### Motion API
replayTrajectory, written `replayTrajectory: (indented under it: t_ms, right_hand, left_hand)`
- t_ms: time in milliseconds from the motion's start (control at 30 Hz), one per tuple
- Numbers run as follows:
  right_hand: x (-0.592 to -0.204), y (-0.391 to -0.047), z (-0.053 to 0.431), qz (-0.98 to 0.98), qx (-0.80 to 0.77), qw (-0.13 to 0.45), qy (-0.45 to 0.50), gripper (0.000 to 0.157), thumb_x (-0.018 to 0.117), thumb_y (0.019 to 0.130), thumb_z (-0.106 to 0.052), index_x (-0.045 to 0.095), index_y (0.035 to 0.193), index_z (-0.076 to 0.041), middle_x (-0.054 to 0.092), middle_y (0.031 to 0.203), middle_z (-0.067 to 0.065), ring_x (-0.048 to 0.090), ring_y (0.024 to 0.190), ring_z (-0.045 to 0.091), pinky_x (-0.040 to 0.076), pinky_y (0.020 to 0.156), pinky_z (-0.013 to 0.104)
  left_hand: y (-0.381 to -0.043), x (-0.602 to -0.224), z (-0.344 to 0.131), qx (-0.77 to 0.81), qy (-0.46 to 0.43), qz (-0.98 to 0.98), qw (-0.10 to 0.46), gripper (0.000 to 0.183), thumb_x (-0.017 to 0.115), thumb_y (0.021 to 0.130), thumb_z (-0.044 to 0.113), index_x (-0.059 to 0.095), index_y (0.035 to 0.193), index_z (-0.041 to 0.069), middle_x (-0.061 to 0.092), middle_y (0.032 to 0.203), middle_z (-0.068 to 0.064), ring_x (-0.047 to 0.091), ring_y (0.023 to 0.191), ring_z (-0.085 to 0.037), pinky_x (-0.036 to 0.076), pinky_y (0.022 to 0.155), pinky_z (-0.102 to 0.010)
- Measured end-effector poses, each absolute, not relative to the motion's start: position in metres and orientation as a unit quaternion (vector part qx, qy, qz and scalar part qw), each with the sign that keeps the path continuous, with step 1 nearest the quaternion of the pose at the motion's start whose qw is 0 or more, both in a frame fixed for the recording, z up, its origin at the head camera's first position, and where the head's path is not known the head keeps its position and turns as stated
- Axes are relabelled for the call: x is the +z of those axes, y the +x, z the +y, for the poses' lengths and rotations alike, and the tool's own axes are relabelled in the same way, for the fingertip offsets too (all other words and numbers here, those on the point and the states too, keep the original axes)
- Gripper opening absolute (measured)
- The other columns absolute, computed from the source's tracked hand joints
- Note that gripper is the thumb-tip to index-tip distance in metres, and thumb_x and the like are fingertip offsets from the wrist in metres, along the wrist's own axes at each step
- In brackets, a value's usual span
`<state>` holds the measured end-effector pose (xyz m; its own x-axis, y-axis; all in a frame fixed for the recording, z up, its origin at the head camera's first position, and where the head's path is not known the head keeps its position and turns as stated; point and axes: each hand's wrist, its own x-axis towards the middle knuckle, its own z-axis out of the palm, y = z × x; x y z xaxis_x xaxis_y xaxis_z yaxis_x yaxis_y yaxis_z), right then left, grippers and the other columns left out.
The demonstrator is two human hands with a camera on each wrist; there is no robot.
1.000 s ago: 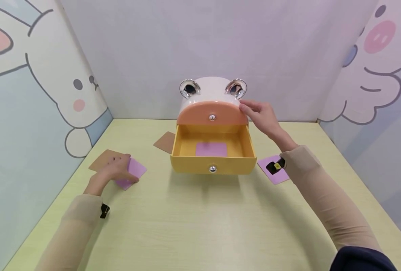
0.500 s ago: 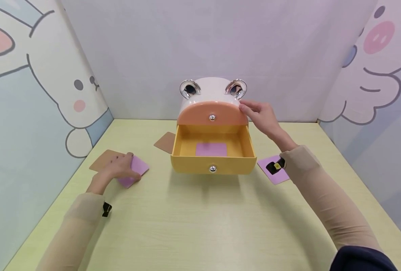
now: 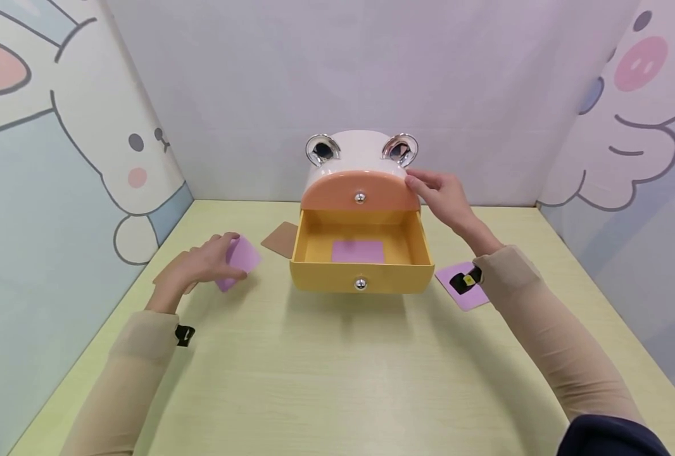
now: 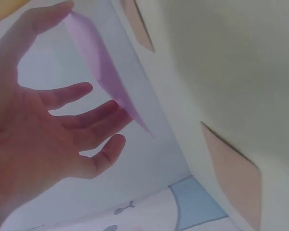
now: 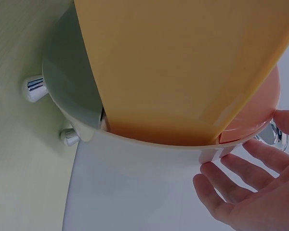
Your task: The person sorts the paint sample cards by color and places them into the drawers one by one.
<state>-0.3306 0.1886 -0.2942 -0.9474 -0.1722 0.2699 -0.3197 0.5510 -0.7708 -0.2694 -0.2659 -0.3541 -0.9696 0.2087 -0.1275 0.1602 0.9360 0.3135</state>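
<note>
My left hand (image 3: 203, 261) pinches a purple square card (image 3: 243, 254) between thumb and fingers, tilted and raised off the table. In the left wrist view the card (image 4: 100, 67) spans from the thumb tip to the fingers. A white frog-faced drawer box (image 3: 363, 152) stands at the back centre. Its orange upper drawer (image 3: 337, 193) is closed; the yellow lower drawer (image 3: 326, 277) is pulled out with a purple card (image 3: 357, 251) lying inside. My right hand (image 3: 444, 197) rests against the box's right side, thumb at the orange front's edge, fingertips on the white wall.
A brown card (image 4: 233, 180) lies on the table under my left hand. Another brown card (image 3: 280, 240) sits left of the box, partly behind the drawer. One more purple card (image 3: 470, 300) is beneath my right wrist strap. Printed panels (image 3: 87, 171) enclose the table (image 3: 337, 380).
My left hand has lifted the purple card off the table and moved it forward and slightly right. The right hand and the drawer box have stayed in place.
</note>
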Motion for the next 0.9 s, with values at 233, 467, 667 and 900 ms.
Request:
replayTrajectory:
  t_ms: [233,467,667,900]
  right_hand:
    - [-0.295,-0.33,0.189,-0.878,0.452,0.079,0.139,0.055,0.053,0.095,-0.051,0.055,0.138,-0.016,0.056,0.139,0.01,0.05,0.131,0.029,0.041,0.109,0.052]
    - [-0.295,-0.331,0.19,-0.876,0.454,0.084,0.14,0.054,0.053,0.095,-0.05,0.055,0.137,-0.015,0.057,0.139,0.011,0.05,0.131,0.028,0.04,0.109,0.051]
    - [-0.296,-0.331,0.189,-0.876,0.454,0.086,0.14,0.054,0.054,0.095,-0.049,0.056,0.136,-0.015,0.057,0.138,0.011,0.051,0.13,0.028,0.041,0.109,0.051]
    - [-0.294,-0.331,0.19,-0.875,0.457,0.083,0.138,0.054,0.054,0.095,-0.049,0.055,0.137,-0.015,0.056,0.14,0.011,0.049,0.133,0.028,0.04,0.11,0.05]
  left_hand:
    - [-0.271,-0.327,-0.249,0.177,0.147,0.973,0.029,0.088,0.076,0.077,0.032,0.033,0.146,-0.002,0.048,0.135,-0.027,0.047,0.115,-0.038,0.039,0.086,-0.059]
    - [-0.271,-0.304,-0.23,0.182,0.191,0.964,-0.002,0.083,0.077,0.077,0.032,0.039,0.145,0.003,0.043,0.144,-0.024,0.047,0.117,-0.037,0.038,0.088,-0.052]
    - [-0.273,-0.292,-0.22,0.195,0.228,0.954,-0.016,0.075,0.077,0.077,0.028,0.046,0.142,0.007,0.043,0.146,-0.018,0.049,0.118,-0.036,0.048,0.09,-0.052]
    - [-0.27,-0.277,-0.205,0.222,0.265,0.938,-0.005,0.073,0.078,0.077,0.028,0.049,0.141,0.01,0.042,0.148,-0.014,0.046,0.125,-0.033,0.048,0.095,-0.05]
